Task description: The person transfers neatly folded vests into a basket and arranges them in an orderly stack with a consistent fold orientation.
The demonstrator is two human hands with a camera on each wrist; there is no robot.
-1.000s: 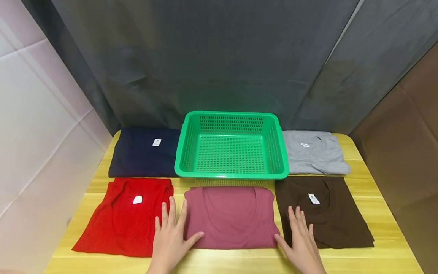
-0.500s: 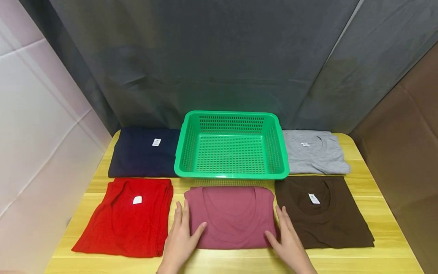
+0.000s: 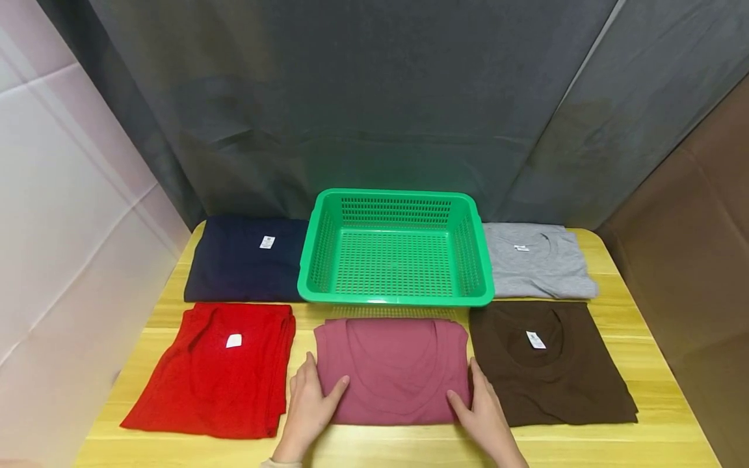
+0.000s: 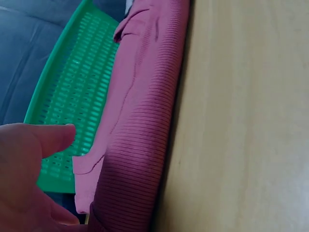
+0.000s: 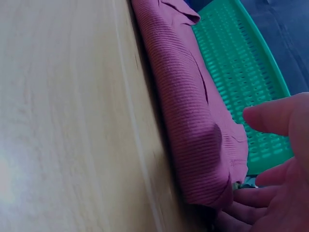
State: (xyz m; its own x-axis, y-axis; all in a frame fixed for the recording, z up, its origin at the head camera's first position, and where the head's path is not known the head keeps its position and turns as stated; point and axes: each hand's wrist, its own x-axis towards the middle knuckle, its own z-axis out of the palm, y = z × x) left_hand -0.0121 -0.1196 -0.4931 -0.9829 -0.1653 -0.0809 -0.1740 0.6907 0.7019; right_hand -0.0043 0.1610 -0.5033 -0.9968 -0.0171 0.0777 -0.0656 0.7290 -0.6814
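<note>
A folded mauve shirt (image 3: pixel 392 370) lies at the front middle of the wooden table (image 3: pixel 649 364), just before a green plastic basket (image 3: pixel 394 300) with nothing in it. My left hand (image 3: pixel 311 400) lies along the shirt's left edge, its fingers straight beside the fold and its thumb resting on top. My right hand (image 3: pixel 481 411) mirrors it at the right edge. In the left wrist view the thumb (image 4: pixel 50 137) hovers over the mauve shirt (image 4: pixel 140 145) with the basket (image 4: pixel 67 96) behind. The right wrist view shows the fingers (image 5: pixel 251 203) at the corner of the shirt (image 5: pixel 183 106).
A red folded shirt (image 3: pixel 216 370) lies left of the mauve one and a brown one (image 3: pixel 550 364) lies to its right. A navy shirt (image 3: pixel 242 260) and a grey shirt (image 3: pixel 538 260) flank the basket. A dark curtain hangs behind the table.
Both hands have slid inward off the red and brown shirts to the two side edges of the mauve shirt, thumbs now on top of it.
</note>
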